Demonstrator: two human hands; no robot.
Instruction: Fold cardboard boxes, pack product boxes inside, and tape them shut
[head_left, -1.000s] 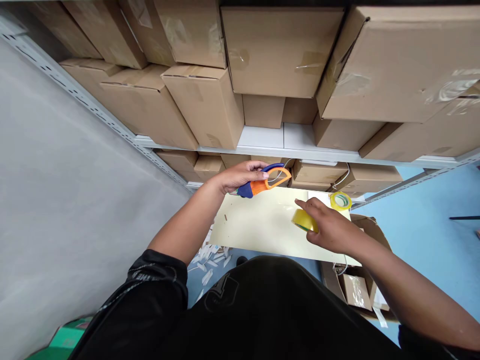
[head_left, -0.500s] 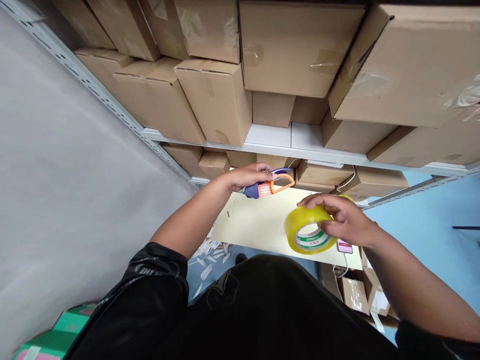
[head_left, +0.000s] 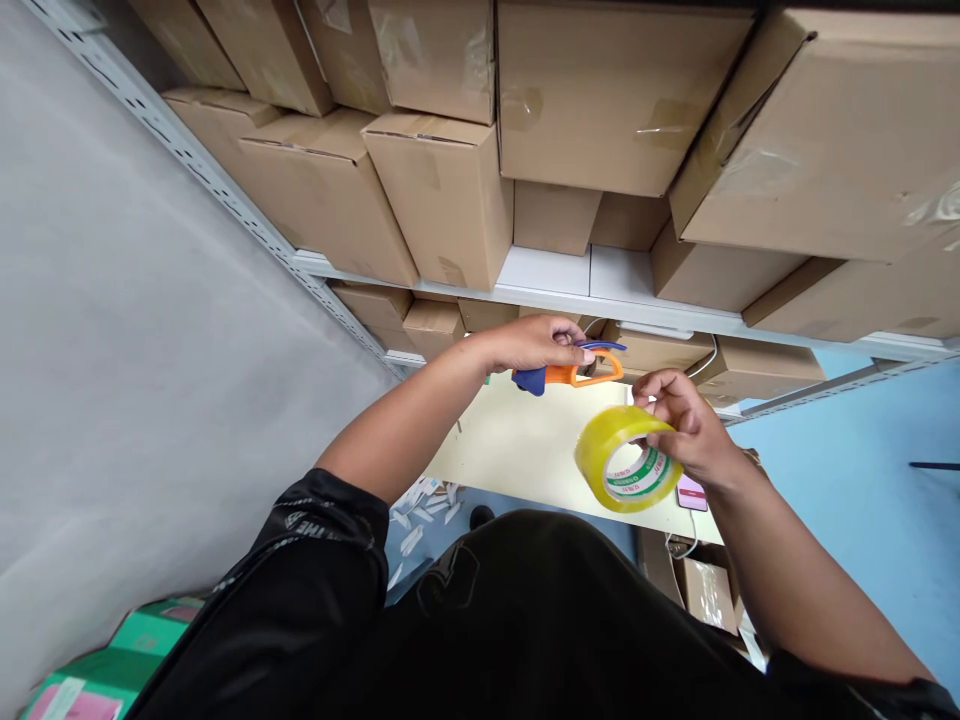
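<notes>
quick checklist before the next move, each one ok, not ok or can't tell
1. Left hand holding the orange-and-blue tool: ok
2. Right hand gripping the yellow tape roll: ok, by its rim
3. Tool and roll apart: ok, a gap shows
4. Tape's free end located: cannot tell
5. Phone well inside the table's edge: not ok, close to it
6. Floor free of scraps: not ok, white pieces scattered

Left forearm (head_left: 420,420) bare, extended forward; left hand (head_left: 541,343) over the table (head_left: 517,430) near its far edge, back uppermost, gripping. Right forearm (head_left: 810,570) angles inward, wrist raised; right hand (head_left: 690,425) near the far right corner, fingers curled, thumb clamped.
</notes>
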